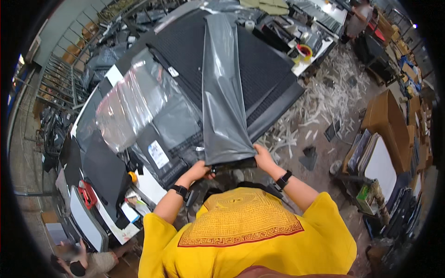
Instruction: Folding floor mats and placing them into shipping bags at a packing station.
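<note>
A long grey plastic mailing bag (223, 92) lies lengthwise down a large black work table (264, 60), its open mouth at the near edge. My left hand (202, 169) grips the left corner of the bag's mouth. My right hand (263, 156) grips the right corner. A flat black item (234, 164) sits in the mouth between both hands, mostly hidden inside. Both wrists wear black bands. My yellow shirt fills the lower middle.
Clear plastic bags (125, 104) and packed black items with white labels (159, 154) lie to the left on the table. Paper scraps (324, 99) litter the floor at right. Cardboard boxes (384, 116) stand at right. Another person crouches at lower left (85, 259); one stands at upper right (359, 18).
</note>
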A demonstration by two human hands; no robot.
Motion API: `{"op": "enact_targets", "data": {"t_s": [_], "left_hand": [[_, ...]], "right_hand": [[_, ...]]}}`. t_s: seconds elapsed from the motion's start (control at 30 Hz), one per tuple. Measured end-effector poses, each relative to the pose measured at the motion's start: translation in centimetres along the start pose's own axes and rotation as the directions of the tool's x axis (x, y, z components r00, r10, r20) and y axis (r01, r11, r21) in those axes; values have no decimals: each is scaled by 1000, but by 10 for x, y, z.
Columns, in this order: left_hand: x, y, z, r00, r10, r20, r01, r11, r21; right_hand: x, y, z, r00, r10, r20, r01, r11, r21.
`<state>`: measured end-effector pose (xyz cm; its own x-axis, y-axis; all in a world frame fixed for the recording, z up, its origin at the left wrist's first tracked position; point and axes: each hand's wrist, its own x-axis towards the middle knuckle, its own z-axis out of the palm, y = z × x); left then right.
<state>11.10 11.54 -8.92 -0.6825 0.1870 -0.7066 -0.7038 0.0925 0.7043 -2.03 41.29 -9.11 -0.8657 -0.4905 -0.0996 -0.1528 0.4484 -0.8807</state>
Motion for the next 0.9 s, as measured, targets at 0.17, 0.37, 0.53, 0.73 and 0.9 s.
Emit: {"op": "enact_targets", "data": {"t_s": [0.17, 0.37, 0.53, 0.73, 0.9], "left_hand": [[-24, -5, 32, 979, -135, -155, 159, 974, 162], [-28, 57, 102, 694, 715, -88, -502, 568, 652], [-8, 95, 135, 578, 815, -43, -609, 467, 641], [-19, 70, 121, 459, 837, 297, -679, 115, 725], [-129, -136, 30, 980, 189, 59, -114, 296, 948]], "right_hand": [[-31, -15, 24, 889, 364, 279, -459, 712, 532], [-47, -38, 2, 869, 277, 409, -478, 679, 556], [-63, -33, 8, 858, 149, 492, -419, 758, 500], [-64, -28, 6, 829, 98, 550, -437, 727, 530], [-57, -28, -7, 770, 127, 625, -509, 712, 483]]}}
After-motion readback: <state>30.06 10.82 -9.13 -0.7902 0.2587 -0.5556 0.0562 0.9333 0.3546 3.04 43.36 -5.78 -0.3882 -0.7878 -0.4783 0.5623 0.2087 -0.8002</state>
